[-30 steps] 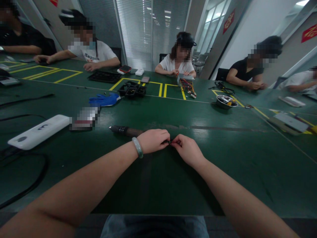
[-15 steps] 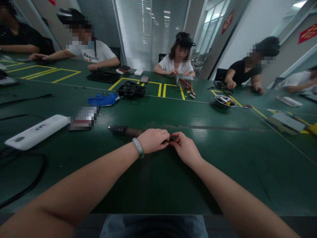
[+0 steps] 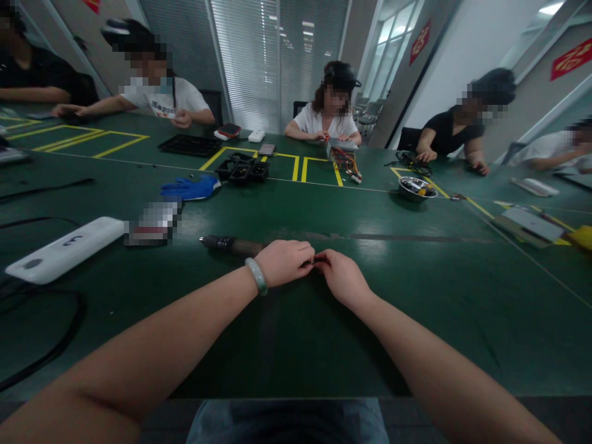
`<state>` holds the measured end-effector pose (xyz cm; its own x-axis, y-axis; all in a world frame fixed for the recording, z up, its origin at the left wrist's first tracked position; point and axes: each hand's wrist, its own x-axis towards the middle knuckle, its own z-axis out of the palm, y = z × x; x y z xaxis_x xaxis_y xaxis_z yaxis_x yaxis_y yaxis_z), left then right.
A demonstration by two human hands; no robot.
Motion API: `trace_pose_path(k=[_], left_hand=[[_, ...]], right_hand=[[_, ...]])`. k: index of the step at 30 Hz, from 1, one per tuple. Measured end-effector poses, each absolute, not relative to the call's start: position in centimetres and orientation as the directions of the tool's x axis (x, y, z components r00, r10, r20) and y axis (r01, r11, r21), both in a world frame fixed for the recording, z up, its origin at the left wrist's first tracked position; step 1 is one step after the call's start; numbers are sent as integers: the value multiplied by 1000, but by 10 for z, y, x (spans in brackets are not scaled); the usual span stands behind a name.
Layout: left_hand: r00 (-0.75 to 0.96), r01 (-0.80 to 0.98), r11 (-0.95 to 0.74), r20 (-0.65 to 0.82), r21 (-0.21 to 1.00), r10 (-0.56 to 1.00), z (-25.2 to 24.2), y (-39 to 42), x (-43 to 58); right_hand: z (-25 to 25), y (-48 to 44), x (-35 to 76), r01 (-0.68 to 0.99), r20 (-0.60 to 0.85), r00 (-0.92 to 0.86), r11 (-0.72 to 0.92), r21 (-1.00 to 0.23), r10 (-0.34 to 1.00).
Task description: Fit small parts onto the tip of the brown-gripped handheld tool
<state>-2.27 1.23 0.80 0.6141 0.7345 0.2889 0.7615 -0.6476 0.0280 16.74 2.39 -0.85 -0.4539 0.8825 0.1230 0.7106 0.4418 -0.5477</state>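
- You are bringing both hands together on the green table (image 3: 296,345), fingertips meeting over a tiny dark part (image 3: 315,262) that is too small to identify.
- Your left hand (image 3: 285,261) is curling closed, thumb and fingers pinching that part from its side; a pale green bangle (image 3: 256,275) is sitting on the wrist.
- Your right hand (image 3: 341,277) is pinching the same part from the other side, knuckles up, its fingers touching those of the left.
- A dark, cylindrical tool handle (image 3: 230,245) is lying on the table just behind your left hand, its far end pointing away to the left.
- Further left of your left hand, a white oblong device (image 3: 65,249) is resting flat; a hand-drawn mark on it is reading like a "3" or a "E", and I cannot tell which.
- A black cable (image 3: 55,345) is looping near your left forearm.
- Beyond your left hand, a blue glove (image 3: 190,187) is lying beside a black plastic tray (image 3: 243,169).
- Well beyond your right hand, a metal bowl (image 3: 417,188) is holding small parts.
- Other people are sitting round the far side; one in a white top is handling a bundle of coloured wires (image 3: 346,163).
- Red signs with gold characters are hanging on the walls (image 3: 570,58), too blurred to read.
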Motion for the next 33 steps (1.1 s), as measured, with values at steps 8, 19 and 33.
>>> trace_pose_path(k=[8,19,33], left_hand=[[607,755,-652,302,70,735,10,11,-21],[857,378,-924,357,53,371,18,-17,-9],[874,394,-890,206,229,440,9,-10,-11]], right_hand=[[-8,24,167,739,109,-426,415,-531,898],[3,54,204,836,7,-328,293,-464,945],[-22,89,593,836,-120,385,-400,-374,915]])
